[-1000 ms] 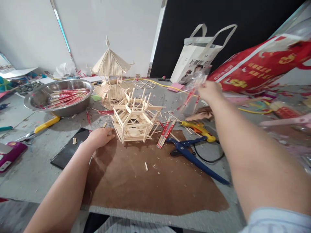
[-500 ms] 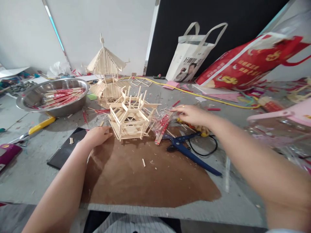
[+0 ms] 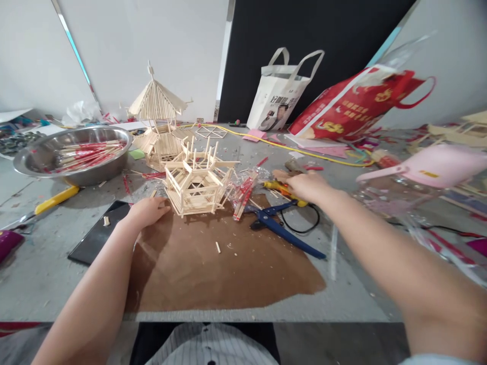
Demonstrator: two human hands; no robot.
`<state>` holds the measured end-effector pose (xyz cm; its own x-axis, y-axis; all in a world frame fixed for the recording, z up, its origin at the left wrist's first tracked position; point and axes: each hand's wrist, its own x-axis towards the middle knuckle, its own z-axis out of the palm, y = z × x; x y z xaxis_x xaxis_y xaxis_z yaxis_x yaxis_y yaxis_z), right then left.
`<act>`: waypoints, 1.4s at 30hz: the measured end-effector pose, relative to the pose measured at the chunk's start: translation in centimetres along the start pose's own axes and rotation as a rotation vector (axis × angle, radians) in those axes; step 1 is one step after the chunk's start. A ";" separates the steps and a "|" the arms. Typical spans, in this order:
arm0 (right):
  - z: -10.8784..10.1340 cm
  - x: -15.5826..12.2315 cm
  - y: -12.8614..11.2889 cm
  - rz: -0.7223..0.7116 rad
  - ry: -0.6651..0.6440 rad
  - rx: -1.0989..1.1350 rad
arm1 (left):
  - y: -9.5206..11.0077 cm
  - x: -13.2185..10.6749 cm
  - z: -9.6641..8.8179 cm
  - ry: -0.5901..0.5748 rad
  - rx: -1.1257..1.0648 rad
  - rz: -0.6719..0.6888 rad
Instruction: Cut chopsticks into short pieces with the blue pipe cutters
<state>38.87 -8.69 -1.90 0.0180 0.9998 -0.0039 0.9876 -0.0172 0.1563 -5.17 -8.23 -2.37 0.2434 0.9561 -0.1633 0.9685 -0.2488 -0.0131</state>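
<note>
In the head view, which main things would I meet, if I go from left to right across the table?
Metal bowl → left hand → stick frame → wrapped sticks beside it → right hand → pink lid.

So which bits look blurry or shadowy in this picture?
In the head view, the pink lid at right looks smeared; in the same view, the front stick model looks fairly sharp, and a soft shadow darkens the brown sheet near the left hand.
</note>
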 end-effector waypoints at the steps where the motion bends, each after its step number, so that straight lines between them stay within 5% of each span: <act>1: -0.4 -0.2 -0.2 -0.037 0.009 -0.105 | 0.0 0.0 0.0 -0.001 -0.001 -0.001; 15: -4.6 2.3 -0.8 -0.102 0.165 -0.313 | 0.4 -0.2 -0.4 -0.009 0.003 -0.001; 21: -3.7 4.6 -4.1 -0.205 0.148 -0.179 | 0.4 -0.2 -0.2 -0.002 0.015 0.019; 27: -1.9 3.9 -5.7 -0.254 0.116 -0.095 | 0.4 -0.2 -0.3 0.002 0.015 0.038; 30: -1.0 2.6 -4.2 -0.126 0.181 -0.025 | 0.4 -0.1 -0.3 0.003 0.005 0.034; 33: 0.3 1.4 -1.5 0.176 0.216 0.099 | 0.4 0.0 -0.2 0.002 0.009 0.034; 38: 3.3 0.7 2.3 0.356 -0.145 0.224 | 0.3 0.1 0.0 0.017 0.008 0.050; 42: 4.3 1.0 3.0 0.349 -0.170 0.318 | 0.3 0.0 -0.1 0.016 0.010 0.045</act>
<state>42.49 -7.82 -5.70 0.3553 0.9191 -0.1701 0.9163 -0.3785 -0.1312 -4.91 -8.25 -2.29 0.2880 0.9460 -0.1486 0.9558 -0.2935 -0.0163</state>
